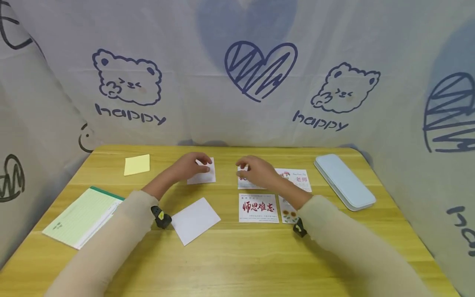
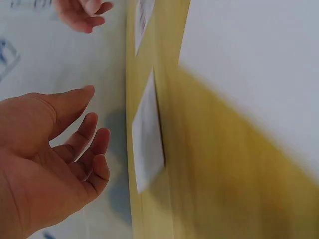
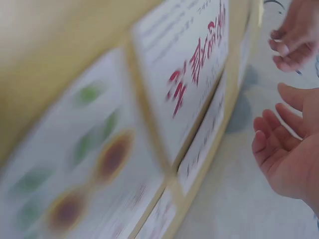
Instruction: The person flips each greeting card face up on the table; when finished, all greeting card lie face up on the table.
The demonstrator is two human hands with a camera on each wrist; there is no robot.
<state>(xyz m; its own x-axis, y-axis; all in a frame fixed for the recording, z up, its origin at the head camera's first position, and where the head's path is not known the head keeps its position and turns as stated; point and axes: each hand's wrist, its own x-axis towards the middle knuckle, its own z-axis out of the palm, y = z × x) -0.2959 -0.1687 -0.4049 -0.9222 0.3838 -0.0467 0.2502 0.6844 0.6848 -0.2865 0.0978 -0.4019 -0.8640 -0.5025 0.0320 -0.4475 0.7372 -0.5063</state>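
Printed cards (image 1: 258,208) lie in two rows right of the white cards (image 1: 196,221) on the counter (image 1: 222,264). The left hand (image 1: 190,166) and right hand (image 1: 257,170) hover empty, loosely curled. Laying out cards seems the step; the next move probably calls for pinching one edge.

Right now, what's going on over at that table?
Someone's left hand is in the air near a small white card. Their right hand is in the air near four printed cards laid in two rows. Neither grip holds anything. Another white card lies flat, untouched.
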